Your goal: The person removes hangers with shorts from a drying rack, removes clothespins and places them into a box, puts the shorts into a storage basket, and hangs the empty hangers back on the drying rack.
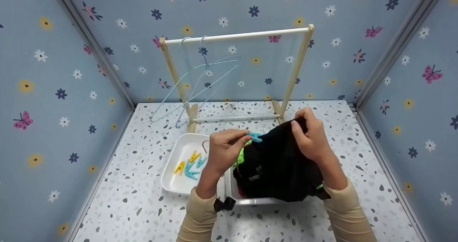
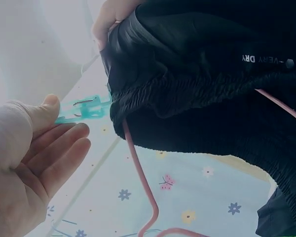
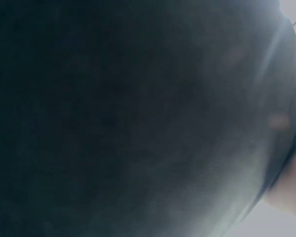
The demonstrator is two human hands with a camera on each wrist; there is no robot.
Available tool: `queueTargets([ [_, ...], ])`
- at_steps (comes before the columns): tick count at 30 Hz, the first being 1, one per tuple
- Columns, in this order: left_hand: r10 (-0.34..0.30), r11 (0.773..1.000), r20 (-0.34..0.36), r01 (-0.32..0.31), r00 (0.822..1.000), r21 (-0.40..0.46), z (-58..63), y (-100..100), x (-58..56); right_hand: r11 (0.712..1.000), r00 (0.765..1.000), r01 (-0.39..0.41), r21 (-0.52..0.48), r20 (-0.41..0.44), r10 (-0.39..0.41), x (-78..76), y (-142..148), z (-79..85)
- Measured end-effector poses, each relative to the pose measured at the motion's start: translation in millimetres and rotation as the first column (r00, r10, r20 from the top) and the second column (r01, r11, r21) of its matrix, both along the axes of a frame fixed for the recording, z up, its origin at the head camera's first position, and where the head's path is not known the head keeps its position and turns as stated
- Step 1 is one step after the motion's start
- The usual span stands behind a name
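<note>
Between thumb and fingertips, my left hand (image 1: 224, 149) pinches a blue clothespin (image 1: 254, 137). In the left wrist view, the clothespin's (image 2: 84, 107) far end meets the gathered waistband of a black garment (image 2: 187, 113) with "VERY DRY" lettering. A pink wire hanger (image 2: 138, 173) passes at the waistband's opening; most of it is hidden by the cloth. My right hand (image 1: 312, 138) grips the garment's upper edge, thumb in front, holding it up over the right-hand basin. Dark cloth (image 3: 138, 118) fills nearly all of the right wrist view.
Yellow (image 1: 179, 168) and blue clothespins (image 1: 191, 174) lie in a white basin (image 1: 166, 177) at left. Beneath the garment stands another basin (image 1: 264, 201), with bright green cloth (image 1: 240, 158) showing. Behind, blue wire hangers (image 1: 206, 66) hang from a rack (image 1: 250, 35).
</note>
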State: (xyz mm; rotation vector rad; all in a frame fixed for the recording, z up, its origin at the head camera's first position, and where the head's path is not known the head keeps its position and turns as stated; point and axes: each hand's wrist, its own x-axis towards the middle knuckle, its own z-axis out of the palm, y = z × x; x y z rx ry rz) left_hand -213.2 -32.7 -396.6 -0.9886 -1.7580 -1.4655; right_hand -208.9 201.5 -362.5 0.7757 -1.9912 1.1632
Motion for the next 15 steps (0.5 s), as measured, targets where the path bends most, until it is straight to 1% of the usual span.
queueTargets([
  [4, -0.005, 1.000, 0.058, 0.005, 0.998, -0.006, -1.7, -4, 1.6, 1.000, 1.000, -0.001, -0.007, 0.000, 0.001, -0.9, 1, -0.1],
  [9, -0.013, 1.000, 0.151, 0.017, 0.988, -0.025, -4.3, -7, 5.7, 0.999, 1.000, 0.002, -0.039, 0.007, -0.002, -0.7, 3, -1.7],
  [11, -0.011, 0.999, 0.171, 0.016, 0.985, -0.030, -5.6, -9, 7.0, 0.999, 1.000, 0.005, -0.047, 0.013, -0.004, -0.6, 5, -2.6],
  [15, -0.018, 0.999, 0.190, 0.025, 0.982, -0.030, -8.0, -12, 8.6, 0.999, 1.000, 0.008, -0.048, 0.028, -0.007, -1.1, 7, -4.3],
])
